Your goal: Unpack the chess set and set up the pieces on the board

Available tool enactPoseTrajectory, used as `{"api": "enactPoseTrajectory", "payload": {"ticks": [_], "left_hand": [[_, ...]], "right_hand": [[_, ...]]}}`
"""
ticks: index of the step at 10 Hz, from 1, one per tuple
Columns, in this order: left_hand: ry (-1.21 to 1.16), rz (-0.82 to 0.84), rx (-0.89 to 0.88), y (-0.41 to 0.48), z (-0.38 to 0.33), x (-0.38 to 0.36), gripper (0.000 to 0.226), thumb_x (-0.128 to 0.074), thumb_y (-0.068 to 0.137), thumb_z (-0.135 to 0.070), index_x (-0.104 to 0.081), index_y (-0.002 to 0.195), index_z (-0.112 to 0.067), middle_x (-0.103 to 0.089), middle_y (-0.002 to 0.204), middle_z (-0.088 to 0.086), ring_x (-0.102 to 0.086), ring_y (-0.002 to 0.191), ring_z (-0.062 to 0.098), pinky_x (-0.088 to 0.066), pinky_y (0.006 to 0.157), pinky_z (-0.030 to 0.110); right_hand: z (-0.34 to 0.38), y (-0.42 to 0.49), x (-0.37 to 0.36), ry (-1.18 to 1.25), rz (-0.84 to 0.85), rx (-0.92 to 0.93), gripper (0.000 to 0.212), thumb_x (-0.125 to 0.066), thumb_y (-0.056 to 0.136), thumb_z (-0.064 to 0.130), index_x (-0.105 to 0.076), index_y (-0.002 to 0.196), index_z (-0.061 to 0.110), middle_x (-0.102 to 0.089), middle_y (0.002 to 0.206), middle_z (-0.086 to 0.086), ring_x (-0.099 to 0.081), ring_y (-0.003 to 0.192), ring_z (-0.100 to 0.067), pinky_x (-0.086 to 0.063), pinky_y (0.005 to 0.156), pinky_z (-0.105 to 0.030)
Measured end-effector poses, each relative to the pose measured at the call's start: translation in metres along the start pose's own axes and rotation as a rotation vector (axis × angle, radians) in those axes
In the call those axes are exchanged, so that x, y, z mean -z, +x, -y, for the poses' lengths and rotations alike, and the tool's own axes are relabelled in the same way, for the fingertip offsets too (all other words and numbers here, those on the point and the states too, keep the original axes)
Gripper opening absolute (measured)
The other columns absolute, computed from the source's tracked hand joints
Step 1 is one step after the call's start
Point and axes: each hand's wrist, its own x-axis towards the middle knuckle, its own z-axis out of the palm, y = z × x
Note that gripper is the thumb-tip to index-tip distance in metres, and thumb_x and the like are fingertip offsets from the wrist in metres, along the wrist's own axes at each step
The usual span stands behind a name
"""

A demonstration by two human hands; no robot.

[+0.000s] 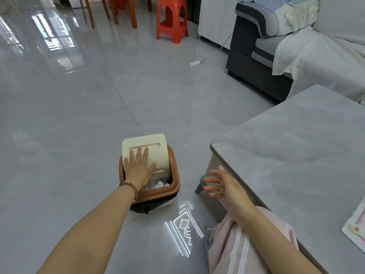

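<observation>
At the left, a beaded bracelet [128, 185] is worn on the wrist of the outstretched left arm. The left hand [138, 167] is laid flat, its fingers straight and spread, on a cream packing insert [147, 147], which is tilted and pressed partway into a brown-rimmed waste bin [175, 171] on the floor. Crumpled white paper [158, 183] is seen inside the bin, below the insert.

Further right, the right hand [223, 184] is held in the air beside the corner of the grey table [296, 155], open, with the fingers relaxed and nothing gripped. At the far right edge of the table, part of a printed sheet [355, 224] is seen; what it is cannot be told.

No chess board and no pieces are shown anywhere in view, so where they lie cannot be told. The insert is judged to be packaging from the set, which would mean that unpacking is largely done and that waste is being cleared. By that reading, the setting-up itself is left to be done: no part of it is shown on the table surface in view.
</observation>
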Motion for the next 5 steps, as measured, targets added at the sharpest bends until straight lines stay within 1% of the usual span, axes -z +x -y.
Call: {"api": "enactPoseTrajectory", "payload": {"ticks": [1, 2, 3, 4, 5], "left_hand": [[0.058, 0.116, -0.001, 0.008, -0.002, 0.011, 0.066, -0.016, 0.096, -0.054, 0.001, 0.150, -0.020, 0.006, 0.158, 0.003, 0.005, 0.144, 0.030, -0.005, 0.116, 0.048], [0.063, 0.189, 0.024, 0.006, -0.012, 0.019, 0.064, -0.015, 0.097, -0.053, -0.003, 0.150, -0.020, 0.001, 0.158, 0.005, 0.001, 0.144, 0.029, -0.006, 0.116, 0.047], [0.007, 0.141, 0.007, -0.010, -0.033, 0.020, 0.063, -0.019, 0.097, -0.052, -0.005, 0.150, -0.019, -0.005, 0.158, 0.005, -0.005, 0.144, 0.029, -0.008, 0.116, 0.047], [-0.082, -0.033, -0.093, -0.026, -0.075, 0.028, 0.060, -0.022, 0.098, -0.048, -0.013, 0.149, -0.017, -0.012, 0.157, 0.004, -0.011, 0.143, 0.025, -0.009, 0.117, 0.045], [-0.189, -0.175, -0.258, -0.038, -0.127, 0.044, 0.059, -0.024, 0.098, -0.047, -0.012, 0.149, -0.019, -0.012, 0.157, 0.004, -0.014, 0.143, 0.024, -0.012, 0.116, 0.043]], "right_hand": [[0.002, -0.001, -0.001, -0.003, 0.023, -0.009, 0.036, -0.032, 0.100, 0.038, -0.059, 0.103, 0.015, -0.066, 0.105, -0.013, -0.061, 0.083, -0.023, -0.049, 0.073, -0.029], [0.005, -0.005, -0.001, -0.016, 0.032, 0.003, 0.034, -0.032, 0.100, 0.037, -0.058, 0.104, 0.015, -0.065, 0.103, -0.013, -0.059, 0.083, -0.023, -0.047, 0.073, -0.030], [0.007, -0.012, 0.000, 0.022, 0.031, 0.046, 0.031, -0.033, 0.100, 0.035, -0.058, 0.103, 0.016, -0.064, 0.106, -0.011, -0.061, 0.084, -0.022, -0.048, 0.074, -0.030], [0.017, -0.031, 0.010, 0.077, 0.001, 0.116, 0.027, -0.036, 0.099, 0.032, -0.057, 0.107, 0.018, -0.063, 0.114, -0.007, -0.064, 0.096, -0.021, -0.050, 0.082, -0.030], [0.031, -0.055, 0.039, 0.201, -0.030, 0.226, 0.028, -0.040, 0.097, 0.034, -0.056, 0.116, 0.020, -0.063, 0.119, -0.001, -0.065, 0.102, -0.016, -0.051, 0.088, -0.030]]}}
